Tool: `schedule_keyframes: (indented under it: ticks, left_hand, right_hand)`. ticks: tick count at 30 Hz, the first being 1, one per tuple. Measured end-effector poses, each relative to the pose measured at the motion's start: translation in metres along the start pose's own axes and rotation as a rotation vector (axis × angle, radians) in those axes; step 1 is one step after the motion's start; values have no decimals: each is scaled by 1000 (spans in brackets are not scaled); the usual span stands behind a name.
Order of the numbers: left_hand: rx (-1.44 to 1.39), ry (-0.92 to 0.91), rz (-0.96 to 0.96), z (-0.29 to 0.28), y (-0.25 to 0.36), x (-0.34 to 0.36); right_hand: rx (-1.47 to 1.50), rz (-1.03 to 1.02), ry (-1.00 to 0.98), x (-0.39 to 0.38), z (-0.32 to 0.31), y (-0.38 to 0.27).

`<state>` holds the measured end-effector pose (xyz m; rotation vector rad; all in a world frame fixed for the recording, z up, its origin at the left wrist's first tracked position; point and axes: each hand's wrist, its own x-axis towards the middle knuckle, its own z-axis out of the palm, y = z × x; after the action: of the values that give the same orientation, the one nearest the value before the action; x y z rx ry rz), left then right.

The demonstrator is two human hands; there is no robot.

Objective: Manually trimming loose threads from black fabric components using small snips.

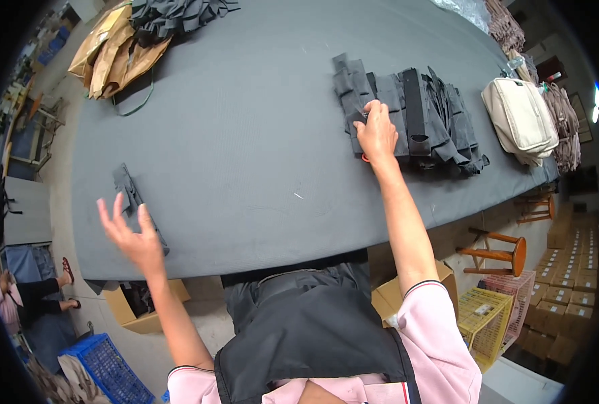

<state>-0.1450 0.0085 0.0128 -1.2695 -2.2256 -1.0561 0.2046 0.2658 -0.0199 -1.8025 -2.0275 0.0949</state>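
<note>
My right hand (378,132) is over the left part of a row of dark grey fabric pieces (394,101), its fingers bent together. An orange loop (365,159) shows under the heel of this hand, apparently the handle of small scissors that the palm mostly hides. The fabric pieces overlap in folded strips, with a black strip (415,108) lying across them. Toward the table's left side, my left hand (134,236) is raised with fingers spread, holding nothing and slightly blurred. Just behind it a single dark fabric piece (125,183) lies on the table, partly covered by the hand.
Grey cloth covers the table (245,148). Brown paper (114,57) and a dark fabric heap (171,17) are at the far left. A cream bag (518,114) stands at the right edge. Below are cartons (141,322), a wooden stool (508,254) and plastic crates (491,316). Another person (33,286) is at left.
</note>
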Motion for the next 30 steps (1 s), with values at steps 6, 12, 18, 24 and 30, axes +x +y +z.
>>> schedule_keyframes:
  ticks: [6, 12, 18, 24, 30]
  left_hand:
    - [-1208, -743, -670, 49, 82, -33]
    - [-1527, -838, -1009, 87, 130, -78]
    - [-1482, -783, -963, 74, 114, -79]
    - [-1124, -847, -790, 51, 124, -85]
    - [-801, -568, -406, 45, 127, -102]
  right_hand:
    - [157, -109, -96, -45, -2, -31]
    - [682, -32, -343, -149, -12, -75]
    - [1269, 429, -865, -168, -40, -86]
    - [1134, 94, -517, -146, -30, -104]
    - [1078, 121, -535, -151, 3, -104]
